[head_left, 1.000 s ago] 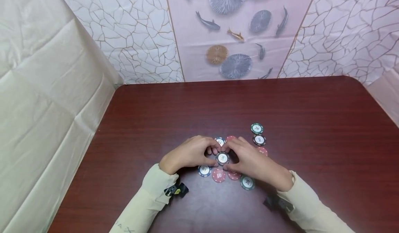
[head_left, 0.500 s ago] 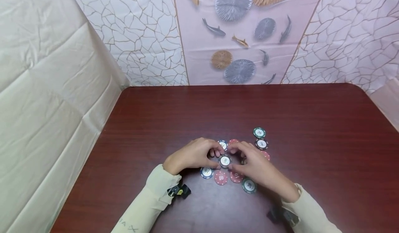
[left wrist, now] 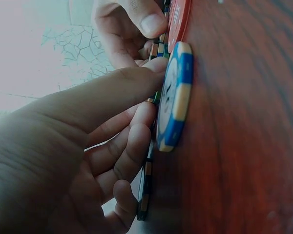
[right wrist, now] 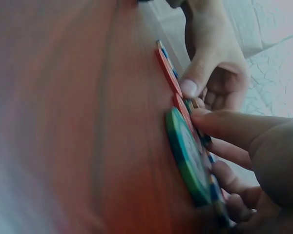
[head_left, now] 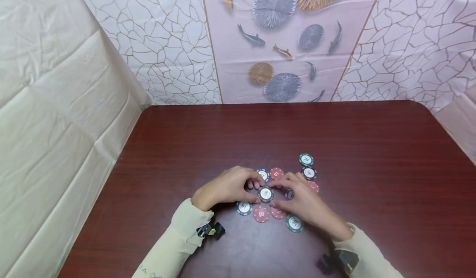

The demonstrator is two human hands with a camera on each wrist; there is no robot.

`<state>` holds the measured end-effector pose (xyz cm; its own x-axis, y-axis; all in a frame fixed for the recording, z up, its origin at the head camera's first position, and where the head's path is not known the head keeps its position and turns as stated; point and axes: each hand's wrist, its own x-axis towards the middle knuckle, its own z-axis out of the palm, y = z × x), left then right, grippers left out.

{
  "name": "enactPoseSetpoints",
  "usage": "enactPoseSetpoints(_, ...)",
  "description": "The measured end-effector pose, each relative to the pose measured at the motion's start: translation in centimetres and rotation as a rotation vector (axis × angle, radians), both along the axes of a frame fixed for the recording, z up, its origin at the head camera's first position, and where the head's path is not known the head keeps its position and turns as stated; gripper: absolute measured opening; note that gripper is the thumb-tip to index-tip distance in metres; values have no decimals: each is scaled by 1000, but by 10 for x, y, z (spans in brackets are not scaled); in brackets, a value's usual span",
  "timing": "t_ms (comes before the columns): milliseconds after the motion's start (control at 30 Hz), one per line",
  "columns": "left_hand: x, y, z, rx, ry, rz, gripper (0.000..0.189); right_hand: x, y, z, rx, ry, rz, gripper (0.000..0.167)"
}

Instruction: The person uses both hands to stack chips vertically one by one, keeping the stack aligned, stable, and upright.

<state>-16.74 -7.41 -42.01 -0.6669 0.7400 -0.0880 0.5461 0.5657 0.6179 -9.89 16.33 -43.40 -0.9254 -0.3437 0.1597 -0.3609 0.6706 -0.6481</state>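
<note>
The dark chip point(head_left: 265, 194) lies flat, face up, between my two hands; it is round, as broad one way as the other, with its printed 100 running roughly near to far. My left hand point(head_left: 228, 188) pinches its left side between curled thumb and forefinger. My right hand point(head_left: 302, 197) keeps thumb and forefinger well parted by its right edge; I cannot tell whether they touch it. Compared with a second ago, my right hand sits farther right, baring more of the far red chip point(head_left: 277, 173) and part of another chip point(head_left: 289, 194). I read 10 on the near blue chip point(head_left: 243, 208) and near red chip point(head_left: 261, 214), 20 on the near green chip point(head_left: 295, 223) and far green chip point(head_left: 306, 159), 100 on the far dark chip point(head_left: 309, 173)
</note>
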Motion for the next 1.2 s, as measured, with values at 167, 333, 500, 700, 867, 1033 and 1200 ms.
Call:
enactPoseSetpoints(167, 2, -2, 0, 6, -17, 10, 32, 4, -7, -10, 41, 63, -49, 43)
enactPoseSetpoints(333, 3, -4, 1, 15, -28, -4, 33, 6, -10, -14, 50, 113, -81, 43)
enactPoseSetpoints(500, 1, -9, 4, 64, -48, -34, 39, 7, -12, -14, 43, 136, -76, 42)
enactPoseSetpoints(700, -5, -12, 5, 186, -45, -45, 37, 7, -7, -12, 77, 150, -81, 41)
enactPoseSetpoints(867, -9, -20, 5, 264, -72, 25, 35, 7, -3, -10, 78, 145, -81, 40)
enactPoseSetpoints(1033, -14, -37, 7, 313, -131, 104, 37, 6, -5, -13, 73, 151, -73, 41)
enactPoseSetpoints(1200, -19, -58, 7, 322, -139, 177, 43, 5, -6, -15, 61, 164, -69, 42)
